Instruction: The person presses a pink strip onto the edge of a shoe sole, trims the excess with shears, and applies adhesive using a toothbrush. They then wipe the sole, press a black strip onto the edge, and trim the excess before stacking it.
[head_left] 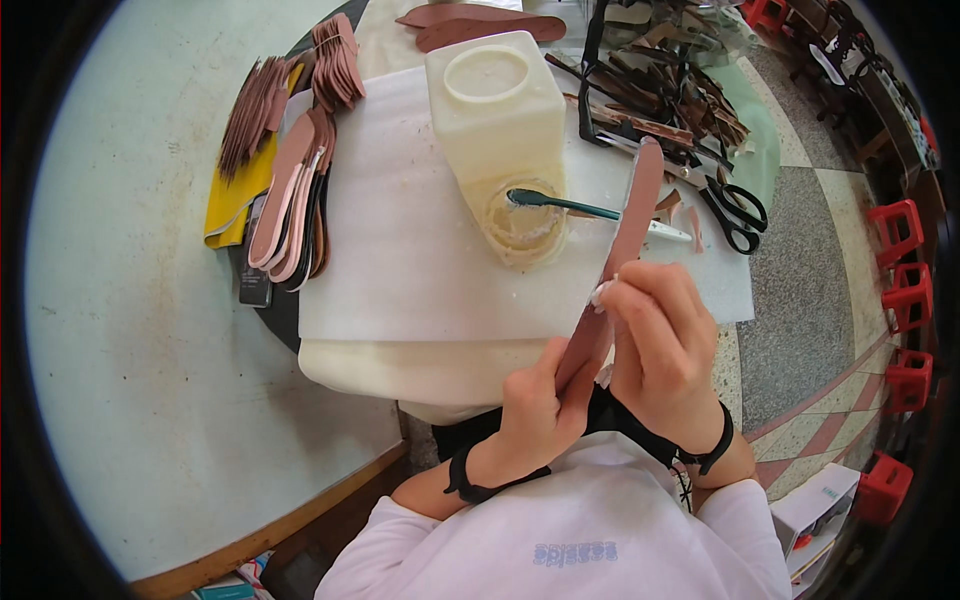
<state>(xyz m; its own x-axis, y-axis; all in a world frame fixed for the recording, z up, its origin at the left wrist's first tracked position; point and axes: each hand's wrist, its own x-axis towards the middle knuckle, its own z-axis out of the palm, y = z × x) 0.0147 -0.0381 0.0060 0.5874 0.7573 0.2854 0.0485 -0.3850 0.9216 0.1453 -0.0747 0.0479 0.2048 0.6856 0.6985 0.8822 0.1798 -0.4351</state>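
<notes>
A long, narrow pinkish-brown insole [634, 205] is held up at a slant in front of me. Its lower end is gripped between the thumb and fingers of my left hand [530, 410]. My right hand [665, 360] is closed, its fingertips pressed together at the insole's edge about midway along. Something white shows at those fingertips, too small to make out. Beyond the hands, a toothbrush-like brush [580, 207] lies across a round opening with pale paste [522, 232], its middle hidden behind the insole. That opening adjoins a whitish plastic jug [500, 110].
Bundled insole-shaped pieces [290, 205] lie at left by a yellow pouch [232, 205] and a phone [255, 275]. More insoles [490, 30] lie at the far edge. Black-handled scissors [735, 215] and a heap of dark scraps [665, 95] are at right. White sheeting [390, 220] covers the table.
</notes>
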